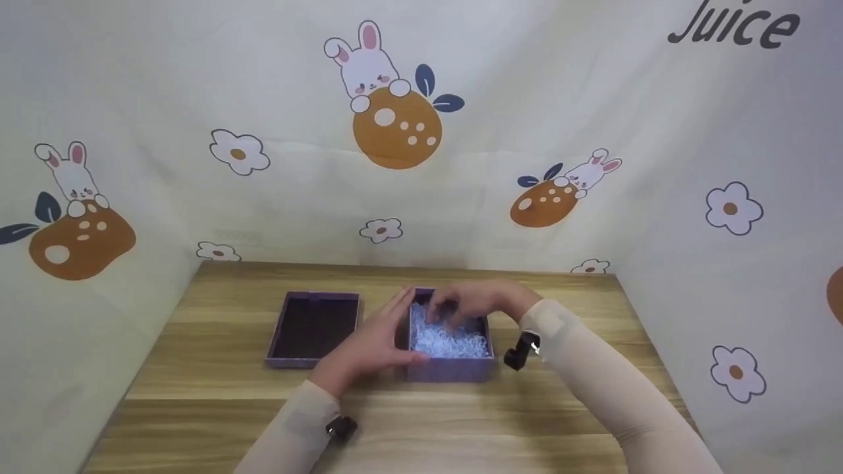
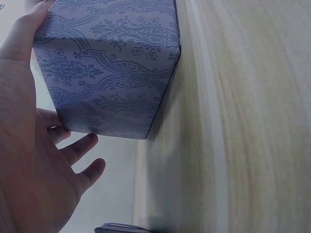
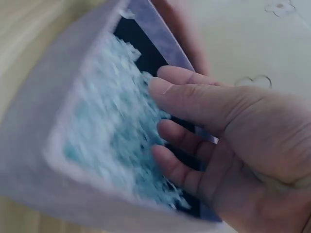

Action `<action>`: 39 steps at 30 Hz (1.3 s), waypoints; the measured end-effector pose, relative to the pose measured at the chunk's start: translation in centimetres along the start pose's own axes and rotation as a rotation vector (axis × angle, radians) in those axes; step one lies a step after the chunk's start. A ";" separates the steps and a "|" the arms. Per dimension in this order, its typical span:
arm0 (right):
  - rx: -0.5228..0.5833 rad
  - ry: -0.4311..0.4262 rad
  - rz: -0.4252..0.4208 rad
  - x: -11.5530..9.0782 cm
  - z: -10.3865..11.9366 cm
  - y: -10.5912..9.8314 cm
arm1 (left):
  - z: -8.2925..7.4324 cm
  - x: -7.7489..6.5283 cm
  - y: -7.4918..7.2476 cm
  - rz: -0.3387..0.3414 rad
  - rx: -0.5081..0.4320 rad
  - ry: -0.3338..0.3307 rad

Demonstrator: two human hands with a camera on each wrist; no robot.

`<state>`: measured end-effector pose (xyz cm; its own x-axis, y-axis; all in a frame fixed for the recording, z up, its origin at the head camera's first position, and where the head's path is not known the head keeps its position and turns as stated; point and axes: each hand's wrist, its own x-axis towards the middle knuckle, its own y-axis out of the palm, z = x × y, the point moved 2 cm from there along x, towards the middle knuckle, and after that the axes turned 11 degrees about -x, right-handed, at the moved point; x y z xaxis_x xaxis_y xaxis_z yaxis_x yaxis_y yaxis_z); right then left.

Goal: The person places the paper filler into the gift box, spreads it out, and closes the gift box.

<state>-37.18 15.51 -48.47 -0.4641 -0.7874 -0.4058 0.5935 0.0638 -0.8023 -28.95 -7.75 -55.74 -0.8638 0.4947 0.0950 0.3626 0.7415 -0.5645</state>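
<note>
A purple box (image 1: 451, 370) stands on the table with its top uncovered, filled with pale blue shredded paper (image 1: 449, 343). Damask-like patterning covers its walls in the left wrist view. My left hand (image 1: 370, 345) holds the box at its left side, thumb at the near rim and fingers toward the far corner. Several of those fingers stand apart from the wall in the left wrist view. Inside the box's mouth, my right hand (image 3: 233, 121) has loosely bent fingers at the shredded paper, with nothing seen in its grasp. A dark strip shows along one inner wall beside the paper.
To the left of the box lies a shallow purple lid (image 1: 316, 329), dark inside and facing up. The wooden table (image 1: 217, 421) meets a printed cloth (image 1: 290, 197) at the back and sides. A small black device (image 1: 522, 352) sits on the right wrist.
</note>
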 end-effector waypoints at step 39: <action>-0.196 0.007 0.323 0.6 2.1 3.0 | 0.2 0.0 0.0 -0.004 -0.008 0.020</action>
<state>-34.30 13.92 -50.25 -0.2779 -0.7034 -0.6542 0.5734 0.4249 -0.7005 -29.02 -7.85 -55.86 -0.8580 0.5009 0.1137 0.3621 0.7468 -0.5578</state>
